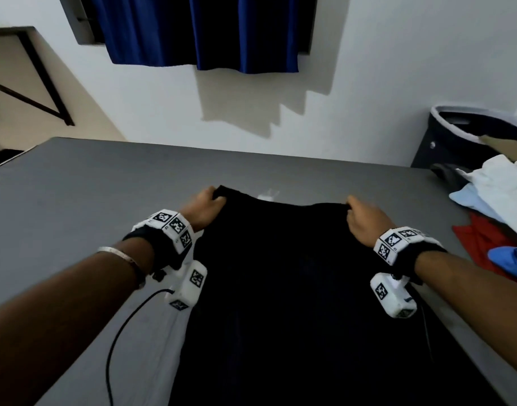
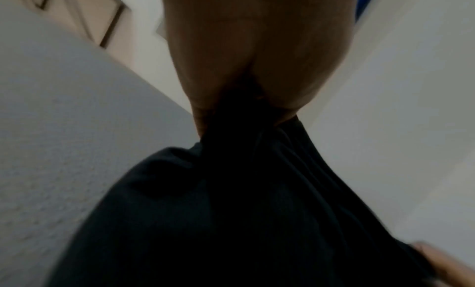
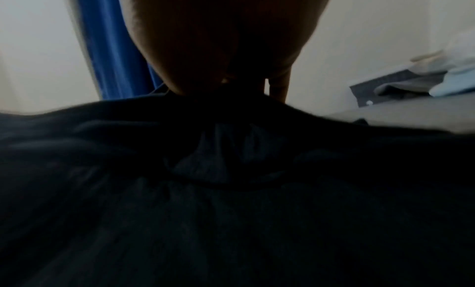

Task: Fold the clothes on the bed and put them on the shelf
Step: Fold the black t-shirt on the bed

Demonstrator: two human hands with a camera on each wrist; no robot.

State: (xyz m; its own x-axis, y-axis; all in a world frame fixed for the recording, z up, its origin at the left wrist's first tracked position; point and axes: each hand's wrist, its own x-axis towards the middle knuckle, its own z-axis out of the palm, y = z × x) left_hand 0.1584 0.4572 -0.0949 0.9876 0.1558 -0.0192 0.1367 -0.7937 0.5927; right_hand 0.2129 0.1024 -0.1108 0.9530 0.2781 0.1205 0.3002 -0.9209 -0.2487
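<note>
- No readable words, brand names or numbers appear in any view.
- Black-and-white square code markers [image 1: 175, 224] cover the wrist-worn camera housings; they carry no legible text.

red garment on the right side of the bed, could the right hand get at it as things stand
Probably not yet: the right hand grips the black garment. The red garment lies partly under white clothes and a blue piece.

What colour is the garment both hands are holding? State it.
Black: the plain black cloth garment gripped by the left hand and right hand; clearest in the head view.
</note>
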